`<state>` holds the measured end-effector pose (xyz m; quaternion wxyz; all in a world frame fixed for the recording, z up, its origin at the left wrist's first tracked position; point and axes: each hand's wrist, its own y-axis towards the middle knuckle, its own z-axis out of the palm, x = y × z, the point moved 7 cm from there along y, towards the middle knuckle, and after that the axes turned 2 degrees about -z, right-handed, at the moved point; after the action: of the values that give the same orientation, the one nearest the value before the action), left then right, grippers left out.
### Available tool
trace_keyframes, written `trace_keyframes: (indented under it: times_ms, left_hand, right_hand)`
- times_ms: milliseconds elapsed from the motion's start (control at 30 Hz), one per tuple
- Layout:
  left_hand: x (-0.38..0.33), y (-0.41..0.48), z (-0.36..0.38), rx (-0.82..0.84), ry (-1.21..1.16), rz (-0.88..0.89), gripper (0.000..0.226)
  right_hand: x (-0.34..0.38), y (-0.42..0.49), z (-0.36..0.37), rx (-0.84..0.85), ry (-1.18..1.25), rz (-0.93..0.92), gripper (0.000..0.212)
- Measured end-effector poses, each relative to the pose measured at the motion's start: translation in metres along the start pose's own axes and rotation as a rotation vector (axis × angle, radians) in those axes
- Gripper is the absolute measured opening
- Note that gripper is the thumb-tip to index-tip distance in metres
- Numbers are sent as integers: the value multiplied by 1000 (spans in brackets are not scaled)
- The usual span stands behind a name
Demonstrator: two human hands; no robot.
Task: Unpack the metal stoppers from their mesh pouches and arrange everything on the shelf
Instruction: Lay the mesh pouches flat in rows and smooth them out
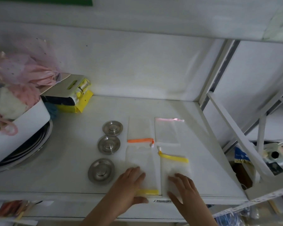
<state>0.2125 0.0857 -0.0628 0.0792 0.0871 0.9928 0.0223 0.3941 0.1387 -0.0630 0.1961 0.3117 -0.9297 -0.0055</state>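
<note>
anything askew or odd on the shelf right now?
Nothing much. Three stoppers sit in a column, four pouches in a two-by-two grid. Only quirk: the orange-ribbon pouch has its ribbon toward the person, the pink-ribbon pouch away. Both hands lie flat on the near pouches.

3 round metal stoppers (112,128) (109,145) (101,170), knob up, in a column at frame centre on the shelf (75,160). 4 flat, empty white mesh pouches (139,129) (167,130) (140,162) (175,167) in a 2x2 grid just right; orange, pink, yellow ribbons.
</note>
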Motion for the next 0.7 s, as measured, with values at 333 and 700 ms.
trace_keyframes:
  times_ms: [333, 700]
  left_hand:
    - [6, -9, 7, 21, -38, -90, 66]
    - [-5, 6, 3, 77, 15, -38, 72]
  right_hand:
    - [-3, -7, -2, 53, 60, -124, 44]
    - [3, 2, -16, 38, 22, -88, 27]
